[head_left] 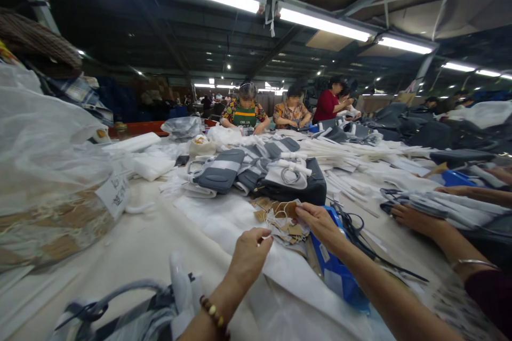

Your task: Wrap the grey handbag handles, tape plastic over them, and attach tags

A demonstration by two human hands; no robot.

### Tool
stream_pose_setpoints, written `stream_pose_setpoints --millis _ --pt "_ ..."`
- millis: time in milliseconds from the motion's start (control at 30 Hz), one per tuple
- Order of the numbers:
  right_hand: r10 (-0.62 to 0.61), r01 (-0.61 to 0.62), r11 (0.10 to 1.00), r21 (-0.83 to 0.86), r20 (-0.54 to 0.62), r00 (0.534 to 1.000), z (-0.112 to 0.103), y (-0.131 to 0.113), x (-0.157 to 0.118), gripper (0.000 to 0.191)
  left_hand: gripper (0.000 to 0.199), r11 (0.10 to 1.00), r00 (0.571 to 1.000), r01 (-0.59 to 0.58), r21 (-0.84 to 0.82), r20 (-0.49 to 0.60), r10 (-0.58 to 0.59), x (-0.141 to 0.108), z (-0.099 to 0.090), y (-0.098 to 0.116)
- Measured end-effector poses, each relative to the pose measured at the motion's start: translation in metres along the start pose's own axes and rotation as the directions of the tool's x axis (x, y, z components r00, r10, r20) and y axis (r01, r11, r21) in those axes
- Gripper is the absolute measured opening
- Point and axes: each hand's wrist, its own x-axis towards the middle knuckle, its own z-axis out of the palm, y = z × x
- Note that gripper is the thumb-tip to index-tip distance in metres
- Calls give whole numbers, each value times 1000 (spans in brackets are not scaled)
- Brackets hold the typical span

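Brown paper tags with white strings (pixel 285 221) lie in a heap on the white-covered table (pixel 160 234). My right hand (pixel 320 224) pinches a brown tag (pixel 290 209) at the heap's right side. Nearer to me, my left hand (pixel 251 250), with a beaded bracelet on the wrist, hovers left of the heap; thumb and fingertips are close together, and whether something small is between them cannot be made out. A grey bag with a looped handle (pixel 136 311), partly wrapped, lies at the lower left. Behind the tags are dark grey bags (pixel 222 170).
A blue bin (pixel 340 261) stands beside my right forearm. At the right, another person's hands (pixel 416 218) rest on wrapped straps. A clear plastic sack of tags (pixel 56 224) is at the left. Several people work across the table.
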Motion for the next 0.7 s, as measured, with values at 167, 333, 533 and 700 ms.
stream_pose_setpoints --millis 167,333,533,700 --pt "-86 83 994 -72 -37 996 14 -16 -19 35 21 912 970 241 -332 44 -240 11 49 -4" --pt "-358 332 908 -255 -63 932 26 -13 -46 26 18 817 955 280 -504 55 -293 -6 42 -1" --pt "-866 654 334 -678 53 497 46 1 -68 30 22 902 979 205 -380 71 -193 -44 -33 18" --pt "-881 700 291 -652 103 462 70 -24 -112 37 21 938 979 193 -286 119 -165 -86 -99 47"
